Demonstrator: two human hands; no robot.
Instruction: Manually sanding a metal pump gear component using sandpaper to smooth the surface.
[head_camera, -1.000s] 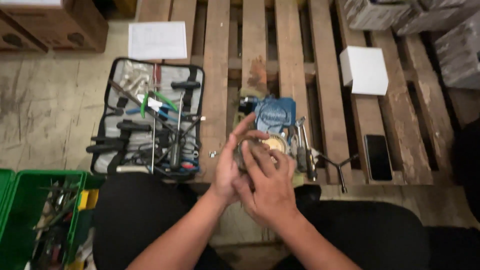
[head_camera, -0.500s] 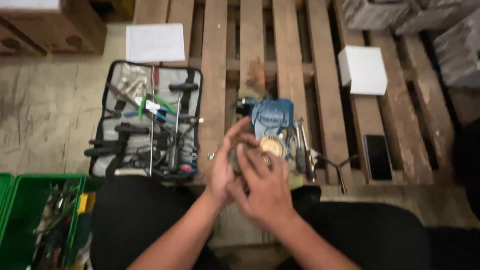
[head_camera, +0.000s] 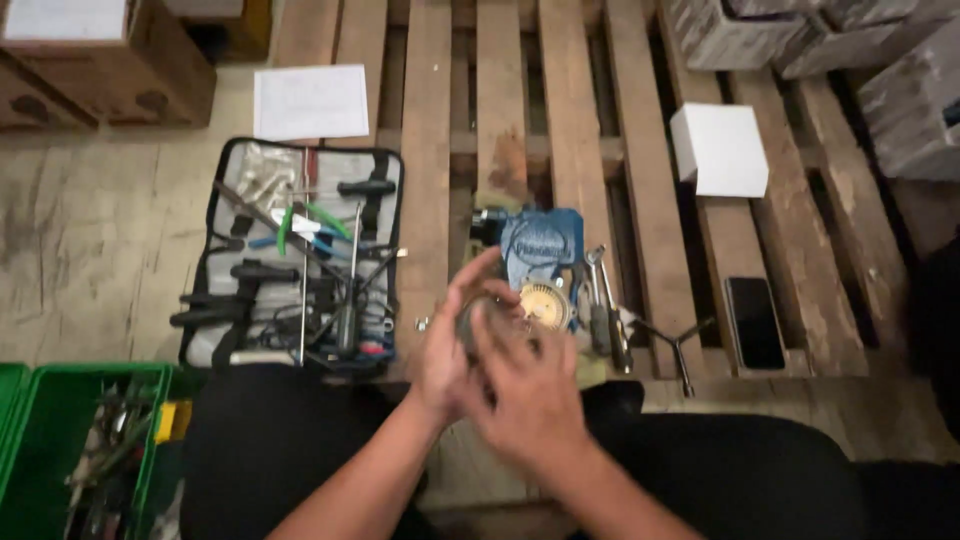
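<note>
Far left: one green crate (head_camera: 40, 440) on the floor, loose tools inside, too jumbled to count. Above it, two cardboard boxes (head_camera: 110, 60).

Next right: one open black tool roll (head_camera: 295, 255) on the floor against the wooden pallet (head_camera: 425, 150). It holds screwdrivers, black-handled drivers and one pair of green-handled pliers (head_camera: 300, 222). One white paper sheet (head_camera: 311, 101) lies just above the roll.

Centre: both hands meet over the pallet's near edge. Left hand (head_camera: 455, 345) is cupped, fingers curled round a small round grey part (head_camera: 485, 322), thumb toward the body. Right hand (head_camera: 530, 395) lies across it, fingers spread and blurred, tips on the part's top; whether they pinch it I cannot tell. The part sits between the palms, just in front of one small blue machine (head_camera: 540, 250) with one brass-coloured disc (head_camera: 545, 303) showing at its face.

Step in hand, by my reading: working the round part by hand, turning or fitting it close to the blue machine. The next move likely calls for a firm left-hand hold while the right fingers turn or seat the part squarely.

Right of the hands: about two wrenches (head_camera: 600, 300) side by side, one T-handle key (head_camera: 680, 345), one dark phone (head_camera: 755, 322) face up, one white box (head_camera: 720, 150). Grey blocks (head_camera: 900, 80) are stacked far right; count unclear.
</note>
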